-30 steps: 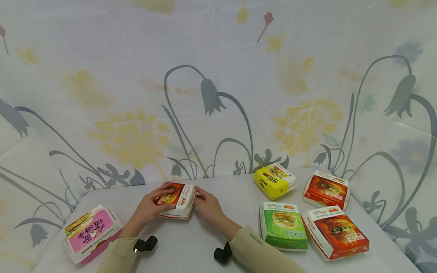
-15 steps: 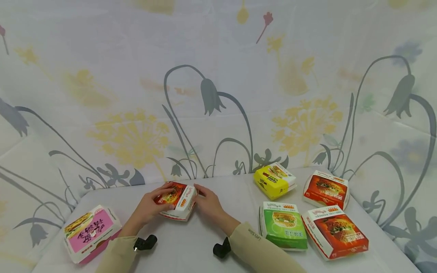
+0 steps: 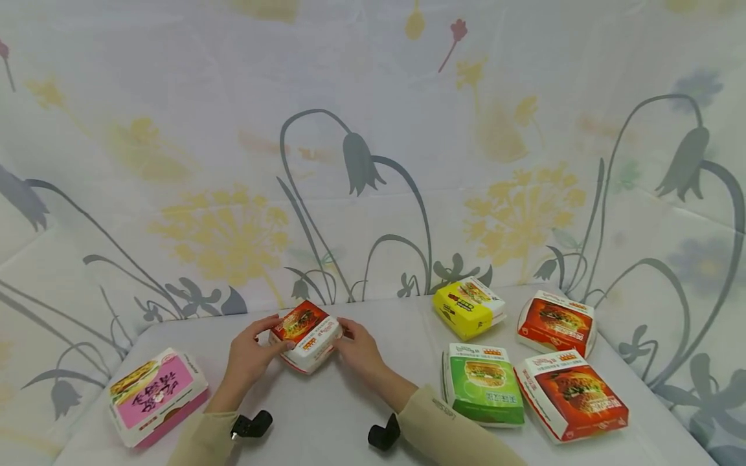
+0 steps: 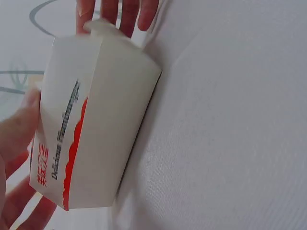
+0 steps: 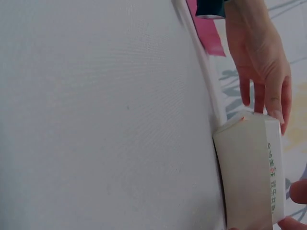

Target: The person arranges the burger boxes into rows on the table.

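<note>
A red and white burger box (image 3: 304,327) lies at a slant on the white table between both hands, picture side up. My left hand (image 3: 249,359) grips its left side, the thumb on the near top edge. At its right end my right hand (image 3: 361,353) holds the box with bent fingers. The left wrist view shows the box (image 4: 86,124) with a blurred white flap near the right fingertips (image 4: 117,14). Seen from the right wrist, the left fingers (image 5: 268,96) touch the far end of the box (image 5: 247,172).
A pink burger box (image 3: 157,398) lies at the left. On the right are a yellow box (image 3: 466,310), a green box (image 3: 485,382) and two red boxes, one farther back (image 3: 556,323) and one nearer (image 3: 577,395). A flowered cloth (image 3: 373,246) hangs behind the table (image 3: 326,421).
Between my hands the box has turned, its far edge swinging up and its right end moving slightly right. My left fingers have come off its top face to its left side. The other boxes stay put.
</note>
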`<state>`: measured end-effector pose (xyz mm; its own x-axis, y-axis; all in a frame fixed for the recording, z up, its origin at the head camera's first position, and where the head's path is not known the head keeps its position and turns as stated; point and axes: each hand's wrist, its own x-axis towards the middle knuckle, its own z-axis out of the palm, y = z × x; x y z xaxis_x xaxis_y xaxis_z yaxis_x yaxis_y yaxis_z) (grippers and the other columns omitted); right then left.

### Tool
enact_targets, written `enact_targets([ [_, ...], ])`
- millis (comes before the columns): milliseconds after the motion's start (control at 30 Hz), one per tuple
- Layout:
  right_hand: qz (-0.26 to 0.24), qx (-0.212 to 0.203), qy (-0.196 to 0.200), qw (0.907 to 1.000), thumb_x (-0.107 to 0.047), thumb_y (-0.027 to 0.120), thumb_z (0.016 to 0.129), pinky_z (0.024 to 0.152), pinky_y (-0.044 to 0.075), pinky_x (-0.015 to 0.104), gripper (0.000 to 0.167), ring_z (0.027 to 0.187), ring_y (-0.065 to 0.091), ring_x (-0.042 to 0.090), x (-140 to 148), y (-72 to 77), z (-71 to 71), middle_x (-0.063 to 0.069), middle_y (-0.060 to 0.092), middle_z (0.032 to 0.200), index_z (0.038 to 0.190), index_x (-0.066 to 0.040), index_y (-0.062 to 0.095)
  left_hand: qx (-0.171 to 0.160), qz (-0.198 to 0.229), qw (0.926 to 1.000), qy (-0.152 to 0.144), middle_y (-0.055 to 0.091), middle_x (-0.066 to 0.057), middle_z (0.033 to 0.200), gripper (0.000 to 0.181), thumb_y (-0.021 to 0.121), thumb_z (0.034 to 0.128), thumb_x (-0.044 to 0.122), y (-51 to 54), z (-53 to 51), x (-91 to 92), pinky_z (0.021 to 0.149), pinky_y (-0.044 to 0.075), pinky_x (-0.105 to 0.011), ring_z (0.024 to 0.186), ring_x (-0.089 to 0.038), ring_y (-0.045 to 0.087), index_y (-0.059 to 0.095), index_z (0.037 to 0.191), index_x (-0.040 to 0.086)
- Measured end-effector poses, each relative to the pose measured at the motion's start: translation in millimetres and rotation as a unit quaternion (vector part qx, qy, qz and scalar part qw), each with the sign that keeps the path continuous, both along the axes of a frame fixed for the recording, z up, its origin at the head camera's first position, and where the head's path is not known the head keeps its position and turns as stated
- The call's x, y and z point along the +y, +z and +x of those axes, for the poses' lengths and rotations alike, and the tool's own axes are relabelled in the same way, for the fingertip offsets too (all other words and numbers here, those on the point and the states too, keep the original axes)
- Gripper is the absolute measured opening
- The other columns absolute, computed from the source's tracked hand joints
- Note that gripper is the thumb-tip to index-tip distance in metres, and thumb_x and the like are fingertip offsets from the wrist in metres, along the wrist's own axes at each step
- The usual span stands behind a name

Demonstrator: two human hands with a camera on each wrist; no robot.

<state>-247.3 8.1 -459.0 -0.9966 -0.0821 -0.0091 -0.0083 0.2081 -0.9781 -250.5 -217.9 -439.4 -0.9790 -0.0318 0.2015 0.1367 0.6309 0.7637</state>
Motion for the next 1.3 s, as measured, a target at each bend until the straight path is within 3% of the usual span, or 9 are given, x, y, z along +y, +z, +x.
enact_targets([
  [167,-0.001,0.0,0.003,1.0,-0.017,0.066,0.093,0.105,0.041,0.051,0.053,0.131,0.046,0.034,1.9,-0.5,6.7,0.015,0.051,0.141,0.143,-0.004,0.051,0.023,-0.001,0.9992,0.034,0.055,-0.016,0.138,0.051,0.085,0.0808,0.021,-0.5,2.7,4.0,0.102,0.04,-0.055,0.124,-0.037,0.052,0.067,0.126,0.003],
  [367,0.005,0.005,0.004,1.0,-0.019,0.067,0.093,0.105,0.04,0.053,0.056,0.132,0.046,0.036,4.3,2.8,14.6,0.016,0.05,0.141,0.143,-0.003,0.05,0.019,0.005,0.999,0.04,0.059,-0.015,0.126,0.043,0.082,0.0838,0.021,-2.3,1.8,6.9,0.094,0.048,-0.051,0.114,-0.035,0.061,0.069,0.122,0.005],
  [500,0.004,0.007,0.007,0.9999,-0.018,0.066,0.093,0.103,0.042,0.052,0.055,0.131,0.046,0.036,4.7,2.7,16.5,0.017,0.05,0.14,0.143,-0.002,0.05,0.009,0.006,0.9996,0.026,0.058,-0.014,0.131,0.045,0.078,0.0883,0.022,-2.6,1.6,7.3,0.094,0.051,-0.051,0.12,-0.036,0.059,0.066,0.128,0.004],
  [633,0.013,0.01,0.014,0.9998,-0.016,0.066,0.093,0.103,0.042,0.052,0.055,0.13,0.047,0.036,5.5,0.8,18.3,0.017,0.05,0.139,0.144,-0.003,0.05,-0.012,0.018,0.9998,0.001,0.05,-0.016,0.144,0.047,0.072,0.0928,0.022,-3.4,3.4,9.6,0.102,0.043,-0.055,0.133,-0.038,0.046,0.061,0.134,0.002],
  [767,0.028,0.024,0.026,0.999,-0.013,0.065,0.091,0.103,0.044,0.05,0.057,0.129,0.049,0.036,4.8,-1.2,21.3,0.017,0.05,0.138,0.145,-0.003,0.049,-0.031,0.026,0.9987,-0.031,0.035,-0.017,0.156,0.058,0.075,0.0904,0.024,-6.0,3.8,13.7,0.109,0.034,-0.059,0.143,-0.042,0.029,0.055,0.14,0.002],
  [900,0.043,0.046,0.038,0.9973,-0.012,0.064,0.089,0.101,0.045,0.05,0.058,0.128,0.05,0.036,3.7,-0.7,25.6,0.018,0.05,0.137,0.145,-0.002,0.05,-0.044,0.017,0.9975,-0.054,0.023,-0.016,0.162,0.077,0.081,0.0847,0.028,-10.4,1.6,15.9,0.11,0.03,-0.06,0.146,-0.043,0.02,0.046,0.148,0.003],
  [1100,0.093,0.07,0.045,0.9922,-0.012,0.062,0.089,0.098,0.047,0.052,0.056,0.124,0.051,0.035,4.7,3.4,29.8,0.018,0.052,0.137,0.144,-0.003,0.052,-0.041,0.02,0.9969,-0.064,0.02,-0.014,0.163,0.08,0.083,0.0828,0.026,-15.7,-3.2,13.9,0.108,0.036,-0.056,0.147,-0.042,0.019,0.044,0.15,0.005],
  [1300,0.109,0.085,0.054,0.9889,-0.012,0.061,0.091,0.105,0.041,0.053,0.055,0.135,0.043,0.037,3.6,8.4,23.0,0.02,0.047,0.146,0.145,-0.006,0.051,-0.039,0.03,0.9951,-0.086,0.02,-0.012,0.164,0.078,0.082,0.0833,0.023,-18.2,-10.0,9.6,0.107,0.038,-0.056,0.146,-0.041,0.021,0.045,0.149,0.005],
])
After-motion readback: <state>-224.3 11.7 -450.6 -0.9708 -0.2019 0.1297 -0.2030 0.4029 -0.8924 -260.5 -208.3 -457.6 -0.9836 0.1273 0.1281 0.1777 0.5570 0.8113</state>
